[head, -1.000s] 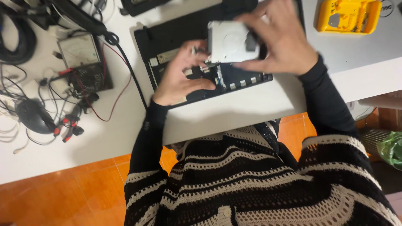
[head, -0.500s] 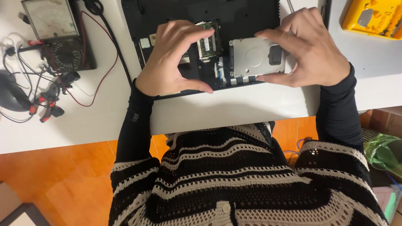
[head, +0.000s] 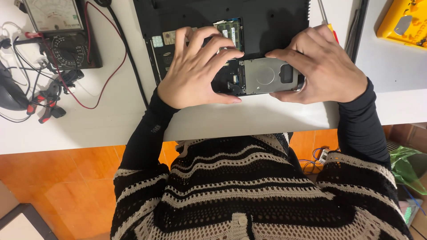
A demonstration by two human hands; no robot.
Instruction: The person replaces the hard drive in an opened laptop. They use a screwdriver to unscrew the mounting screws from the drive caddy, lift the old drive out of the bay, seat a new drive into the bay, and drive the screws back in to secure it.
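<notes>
Two hands work the upturned black laptop (head: 267, 26) in the head view: right hand (head: 320, 66) clamps the silver hard drive (head: 267, 75) over its bay, left hand (head: 200, 66) rests spread beside it. Seating it looks underway; sliding toward the connector seems next.

The person is wearing tight black long sleeves (head: 149, 133) under a black-and-cream striped open-knit cardigan (head: 249, 191) fastening with a pale button (head: 240, 219), both hands bare.
</notes>
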